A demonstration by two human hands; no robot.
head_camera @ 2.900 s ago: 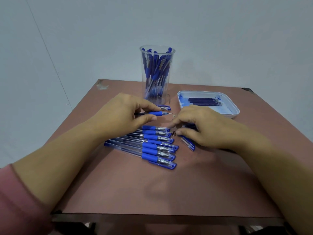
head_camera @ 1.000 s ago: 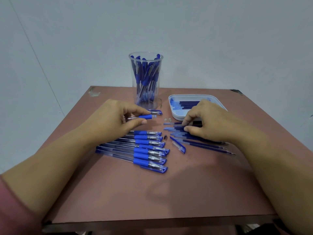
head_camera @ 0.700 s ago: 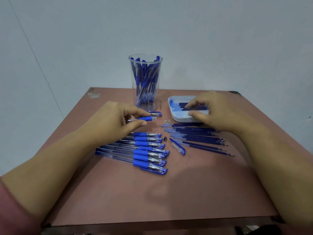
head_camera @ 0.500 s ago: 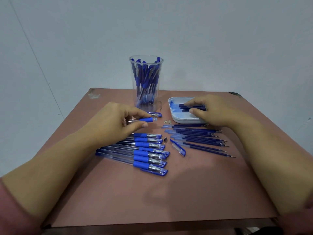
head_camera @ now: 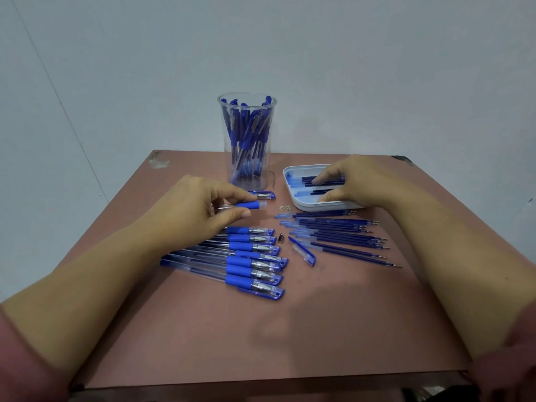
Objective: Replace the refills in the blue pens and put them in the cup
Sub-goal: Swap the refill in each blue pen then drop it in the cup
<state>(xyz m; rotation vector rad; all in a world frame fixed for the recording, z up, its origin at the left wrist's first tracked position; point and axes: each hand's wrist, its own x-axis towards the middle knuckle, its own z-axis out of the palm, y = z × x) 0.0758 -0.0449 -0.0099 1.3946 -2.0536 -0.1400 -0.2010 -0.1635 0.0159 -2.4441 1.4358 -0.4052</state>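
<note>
Fingers of left hand (head_camera: pixel 188 210) pinch a pen barrel (head_camera: pixel 248 205); right hand's (head_camera: pixel 359 181) spread fingers touch refills (head_camera: pixel 309 179) in the tray (head_camera: pixel 324 206).

We see a reddish-brown table (head_camera: pixel 261 338) with a clear cup (head_camera: pixel 246 146) standing toward its far edge. Just right of the cup sits a white tray (head_camera: pixel 293 195). Nearer us than the cup lies a row of pens (head_camera: pixel 249 256); nearer and to its right — loose refills (head_camera: pixel 333 233), a blue cap (head_camera: pixel 304 253), a small metal tip (head_camera: pixel 281 237).
</note>
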